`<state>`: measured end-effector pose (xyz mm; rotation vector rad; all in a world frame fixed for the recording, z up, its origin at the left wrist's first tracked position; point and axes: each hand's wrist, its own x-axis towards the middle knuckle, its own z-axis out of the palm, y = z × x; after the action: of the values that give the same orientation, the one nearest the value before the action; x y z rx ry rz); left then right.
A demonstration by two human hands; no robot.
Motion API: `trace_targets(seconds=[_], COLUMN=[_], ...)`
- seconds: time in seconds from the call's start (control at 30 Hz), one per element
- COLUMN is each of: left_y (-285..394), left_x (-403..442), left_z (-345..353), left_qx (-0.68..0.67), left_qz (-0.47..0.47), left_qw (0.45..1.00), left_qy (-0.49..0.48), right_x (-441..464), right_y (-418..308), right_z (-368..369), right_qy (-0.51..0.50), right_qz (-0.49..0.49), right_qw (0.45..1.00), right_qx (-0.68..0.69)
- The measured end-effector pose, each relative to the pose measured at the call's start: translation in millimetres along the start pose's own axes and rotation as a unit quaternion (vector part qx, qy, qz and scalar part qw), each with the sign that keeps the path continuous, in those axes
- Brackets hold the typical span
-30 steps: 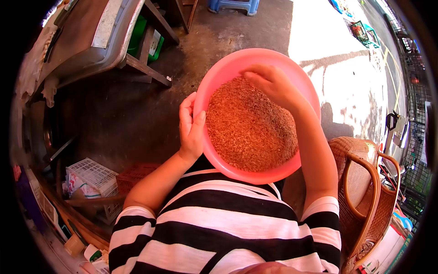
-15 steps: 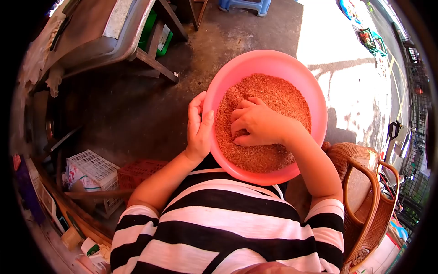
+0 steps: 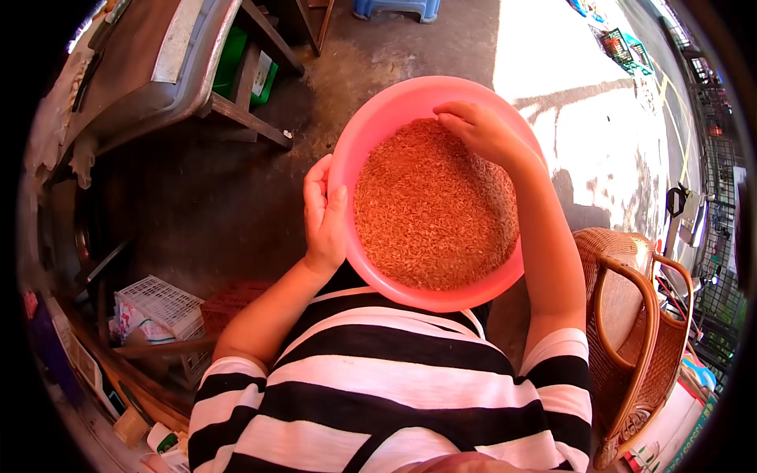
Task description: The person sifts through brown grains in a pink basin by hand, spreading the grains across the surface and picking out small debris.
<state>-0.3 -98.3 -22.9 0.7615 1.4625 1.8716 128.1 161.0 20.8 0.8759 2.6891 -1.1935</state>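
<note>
A round pink plastic basin (image 3: 365, 150) sits against my lap, holding a wide layer of reddish-brown grain (image 3: 430, 205) that looks like unpolished rice or husks. My left hand (image 3: 325, 217) grips the basin's left rim, thumb on the near side and fingers around the outside. At the far right part of the basin, my right hand (image 3: 485, 134) is over the edge of the grain, near the inner wall. Its fingers are stretched out toward the left and slightly bent, with nothing visible in them. The underside of that hand is hidden.
On the right stands a wicker chair (image 3: 623, 315). A wooden-legged table with a metal top (image 3: 130, 71) is at the upper left. White (image 3: 162, 303) and red plastic crates (image 3: 233, 307) lie at lower left. A blue stool (image 3: 397, 9) is at the top, beside sunlit ground.
My right hand has come up out of the middle of the grain to the far right edge, its fingers straighter. The grain surface looks flatter. The view has shifted slightly; my left hand still grips the rim.
</note>
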Motion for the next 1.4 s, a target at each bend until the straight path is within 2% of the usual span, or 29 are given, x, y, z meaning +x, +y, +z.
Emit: trace_targets(seconds=[0.07,0.17,0.27,0.33,0.37,0.43,0.53,0.67,0.77,0.87,0.93,1.03,1.2,1.3,1.4], left_y=[1.0,3.8,5.8,5.9,8.4,19.2,38.2,56.7,63.7,42.8,24.2,10.8,10.9,3.1,4.2], left_x=[0.3,-0.7,-1.7,-1.3,-0.4,2.7,5.7,21.7,32.7,49.2,54.6,63.4,64.7,63.6,62.7], left_z=[-0.2,-0.7,-0.2,-2.0,-3.9,-7.0,-0.2,18.0,24.4,35.5,35.5,42.0,42.6,42.4,41.5], left_qx=[0.007,0.018,0.034,0.053,0.174,0.400,0.403,0.372,0.372,0.184,0.188,0.187,0.142,0.195,0.327], left_qz=[0.001,-0.001,-0.002,-0.010,0.051,0.167,0.282,0.171,0.067,-0.139,-0.137,-0.167,-0.209,-0.193,-0.119], left_qw=[1.000,1.000,0.999,0.999,0.983,0.901,0.870,0.899,0.900,0.943,0.946,0.942,0.950,0.937,0.888], left_qy=[-0.003,-0.004,-0.001,0.005,0.009,0.019,-0.019,-0.154,-0.217,-0.240,-0.227,-0.222,-0.184,-0.214,-0.299], right_x=[22.8,30.1,23.6,11.1,2.8,-25.0,-70.3,-112.6,-134.0,-135.6,-131.1,-126.3,-128.8,-125.0,-126.8], right_y=[8.3,-10.5,-31.7,-42.0,-46.5,-50.8,-48.4,-26.9,-10.2,9.6,18.5,23.9,22.1,17.5,17.3], right_z=[20.9,52.8,48.0,35.6,29.7,18.2,0.9,-4.0,1.7,10.9,20.7,38.3,41.3,36.3,35.4], right_qy=[-0.071,-0.097,-0.179,-0.217,-0.236,-0.209,-0.168,-0.070,0.070,0.216,0.297,0.353,0.354,0.377,0.391], right_qz=[-0.048,-0.060,-0.060,-0.035,-0.022,-0.085,-0.157,-0.206,-0.054,-0.009,0.007,-0.001,0.005,-0.001,0.001], right_qw=[0.996,0.988,0.974,0.973,0.970,0.974,0.973,0.963,0.933,0.872,0.831,0.794,0.816,0.802,0.789], right_qx=[-0.009,-0.105,-0.124,-0.073,-0.047,-0.030,0.030,0.161,0.350,0.439,0.469,0.495,0.457,0.464,0.474])
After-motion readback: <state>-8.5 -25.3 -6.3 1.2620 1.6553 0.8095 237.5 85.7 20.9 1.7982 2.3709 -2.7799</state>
